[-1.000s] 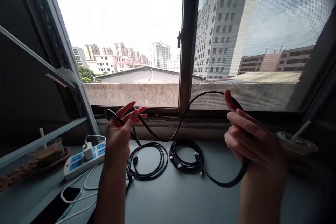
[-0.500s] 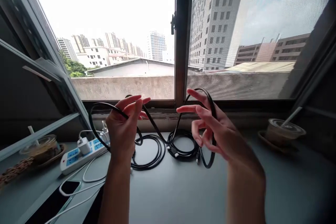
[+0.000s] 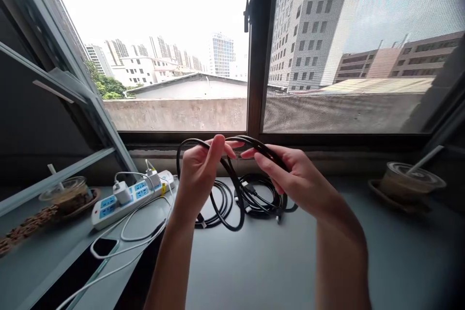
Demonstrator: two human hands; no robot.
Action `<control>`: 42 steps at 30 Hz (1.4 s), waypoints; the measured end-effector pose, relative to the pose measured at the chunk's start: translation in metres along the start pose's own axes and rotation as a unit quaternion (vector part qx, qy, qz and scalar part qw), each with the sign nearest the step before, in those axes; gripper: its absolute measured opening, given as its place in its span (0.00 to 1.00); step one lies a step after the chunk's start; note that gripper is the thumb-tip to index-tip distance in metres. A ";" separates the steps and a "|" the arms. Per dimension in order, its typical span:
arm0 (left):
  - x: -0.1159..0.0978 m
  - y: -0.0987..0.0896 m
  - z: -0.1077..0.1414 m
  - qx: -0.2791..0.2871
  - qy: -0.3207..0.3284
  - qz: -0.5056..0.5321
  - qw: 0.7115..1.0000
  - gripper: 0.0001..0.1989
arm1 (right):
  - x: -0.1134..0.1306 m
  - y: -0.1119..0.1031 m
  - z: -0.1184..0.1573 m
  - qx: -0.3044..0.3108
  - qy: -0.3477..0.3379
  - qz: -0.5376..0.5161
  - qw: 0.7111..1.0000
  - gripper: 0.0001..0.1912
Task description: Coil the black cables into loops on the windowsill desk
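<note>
A black cable point(image 3: 241, 198) hangs in loops between my two hands, above the table. My left hand point(image 3: 201, 169) is closed round part of it, thumb up, with a loop rising behind the fingers. My right hand point(image 3: 292, 172) pinches several strands of the same cable between thumb and fingers. The fingertips of both hands are close to each other. Behind and below lie two coiled black cables on the table, a left coil point(image 3: 225, 206) and a right coil point(image 3: 271, 210), partly hidden by the held cable.
At the left are a white power strip point(image 3: 134, 198) with chargers and white cords, a phone point(image 3: 82, 271), and a cup point(image 3: 69, 196) on a coaster. Another cup point(image 3: 403, 181) with a straw stands at the right. A window frame point(image 3: 257, 58) rises behind the table point(image 3: 276, 271).
My hands have come closer together. My right hand has gone from spread fingers with a loop round it to pinching the strands. The view has shifted slightly.
</note>
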State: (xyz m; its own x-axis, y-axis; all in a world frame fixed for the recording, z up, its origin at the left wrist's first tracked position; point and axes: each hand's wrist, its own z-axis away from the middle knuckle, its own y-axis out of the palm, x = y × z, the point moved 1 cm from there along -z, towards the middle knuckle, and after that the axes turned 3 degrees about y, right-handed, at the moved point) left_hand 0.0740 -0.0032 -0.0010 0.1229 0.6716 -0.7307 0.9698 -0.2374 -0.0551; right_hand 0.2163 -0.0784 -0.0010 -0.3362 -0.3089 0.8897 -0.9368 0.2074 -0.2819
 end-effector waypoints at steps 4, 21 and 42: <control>-0.003 -0.011 -0.002 -0.088 -0.008 0.039 0.995 0.28 | -0.004 -0.012 0.001 -0.077 -0.005 -0.049 0.996 0.17; -0.032 -0.007 0.021 0.175 -0.045 -0.024 0.983 0.20 | 0.007 0.000 0.016 0.059 -0.019 0.042 0.997 0.12; 0.025 -0.002 -0.006 -0.045 -0.111 0.134 0.984 0.25 | -0.007 -0.003 -0.008 -0.138 -0.108 0.013 0.984 0.11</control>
State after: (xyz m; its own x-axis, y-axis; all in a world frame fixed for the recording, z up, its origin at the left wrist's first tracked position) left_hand 0.0759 0.0184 -0.0146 0.3372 0.4205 -0.8423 0.9247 -0.3158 0.2125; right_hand 0.2223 -0.0701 -0.0031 -0.4004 -0.4842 0.7780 -0.8755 0.4529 -0.1687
